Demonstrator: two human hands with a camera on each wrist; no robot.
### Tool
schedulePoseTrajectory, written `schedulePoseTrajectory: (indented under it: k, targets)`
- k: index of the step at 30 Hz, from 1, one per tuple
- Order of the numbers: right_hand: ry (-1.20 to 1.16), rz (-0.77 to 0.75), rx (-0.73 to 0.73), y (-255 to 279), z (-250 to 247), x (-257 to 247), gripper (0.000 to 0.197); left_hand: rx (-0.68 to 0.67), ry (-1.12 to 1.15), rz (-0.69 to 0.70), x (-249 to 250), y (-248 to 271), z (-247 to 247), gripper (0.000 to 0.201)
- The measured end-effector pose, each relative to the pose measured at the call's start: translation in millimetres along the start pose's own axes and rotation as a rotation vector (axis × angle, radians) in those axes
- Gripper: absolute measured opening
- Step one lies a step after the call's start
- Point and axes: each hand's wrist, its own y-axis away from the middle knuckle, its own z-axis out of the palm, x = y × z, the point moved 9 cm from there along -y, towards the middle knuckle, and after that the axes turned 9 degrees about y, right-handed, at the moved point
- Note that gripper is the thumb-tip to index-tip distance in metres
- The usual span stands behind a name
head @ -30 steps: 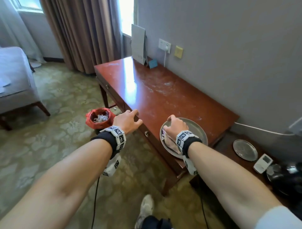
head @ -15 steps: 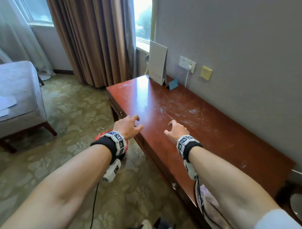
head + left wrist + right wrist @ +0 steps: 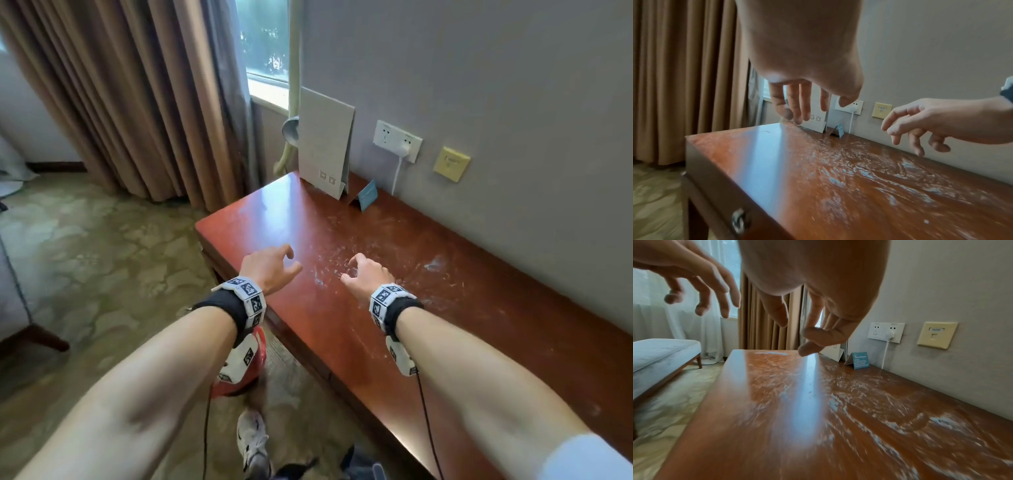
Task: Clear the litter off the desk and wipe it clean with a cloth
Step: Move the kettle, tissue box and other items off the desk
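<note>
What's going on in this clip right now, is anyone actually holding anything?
No. A person stands at a red-brown desk with both hands above it and nothing in either. The left hand hangs over the near edge, the right hand over the middle, fingers loosely curled. The desktop is smeared with whitish streaks and specks. A folded white card and a small blue card stand at the far end. No cloth is in view.

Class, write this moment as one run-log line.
left hand: empty, over desk's front edge | right hand: empty, above white smears | desk: dirty, unwiped | cloth: not in view
</note>
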Motion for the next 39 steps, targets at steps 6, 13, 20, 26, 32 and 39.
schedulePoseTrajectory:
  k: [6, 13, 20, 26, 32, 39]
  targets:
    - [-0.061, 0.131, 0.026, -67.8, -14.3, -27.2, 0.031, -0.109, -0.030, 0.129, -18.2, -95.5, -7.0, 0.037]
    - [-0.094, 0.287, 0.021, -116.5, -17.4, -15.1, 0.031, -0.192, -0.013, 0.271, 1.2, -178.6, 1.4, 0.036]
    - [-0.113, 0.356, 0.000, -172.2, -15.8, 11.1, 0.035, -0.236, 0.010, 0.292, 8.7, -246.3, 21.7, 0.033]
    - [-0.166, 0.376, -0.034, -238.4, -11.5, 31.3, 0.045, -0.306, -0.053, 0.277, 11.4, -301.7, 42.6, 0.037]
    - [-0.238, 0.392, -0.051, -302.2, -6.4, 51.2, 0.065, -0.343, -0.081, 0.220, 10.3, -348.4, 63.0, 0.036]
    - [-0.315, 0.403, -0.032, -356.2, -4.7, 63.8, 0.079, -0.327, -0.075, 0.169, -3.4, -380.6, 73.4, 0.035]
